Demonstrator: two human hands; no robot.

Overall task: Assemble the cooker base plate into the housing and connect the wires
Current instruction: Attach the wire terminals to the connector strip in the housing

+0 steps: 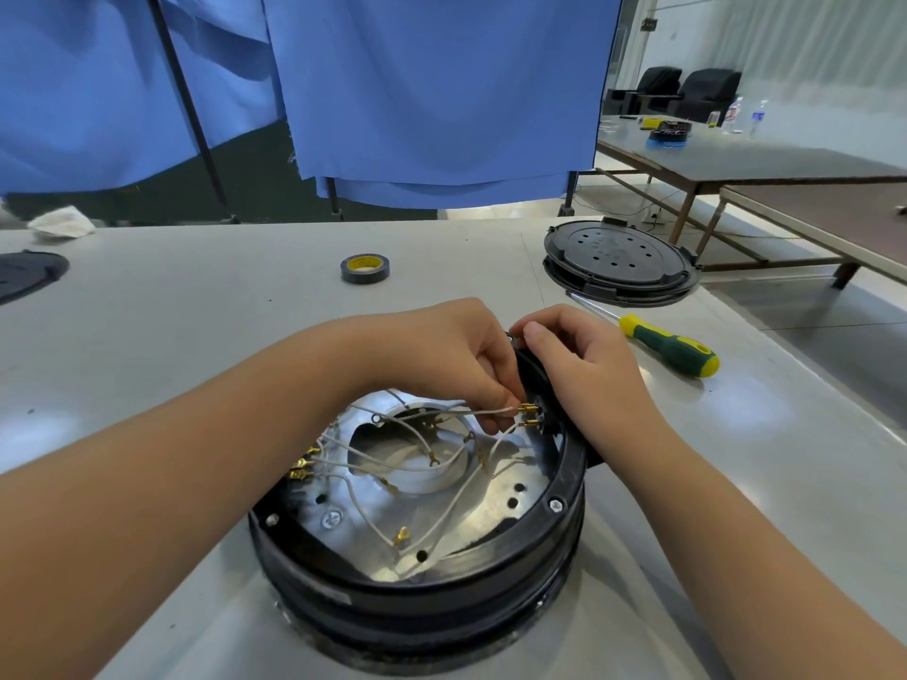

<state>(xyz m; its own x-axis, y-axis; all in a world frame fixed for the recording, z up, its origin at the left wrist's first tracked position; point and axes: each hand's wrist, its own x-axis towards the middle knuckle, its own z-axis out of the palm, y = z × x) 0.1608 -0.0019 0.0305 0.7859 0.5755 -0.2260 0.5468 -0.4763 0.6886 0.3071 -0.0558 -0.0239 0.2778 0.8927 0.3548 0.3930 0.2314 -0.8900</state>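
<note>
Housing (422,576): inverted on worktop (196,336), wiring exposed | Left hand (441,355): grip pinches white wire (483,411), aligning brass terminal (527,409) with rim socket | Right hand (584,365): grip curled over rim, bracing housing | Screwdriver (670,345): near, idle

One round black cooker housing (417,576) stands near, with one shiny metal base plate (471,512) inside. Several thin white wires (432,463) with brass ends lie in it; the exact number is unclear. One black tape roll (364,268), one green-yellow screwdriver (667,345), one black round lid (619,260) far right. Two hands: left hand (441,355), right hand (584,365).
</note>
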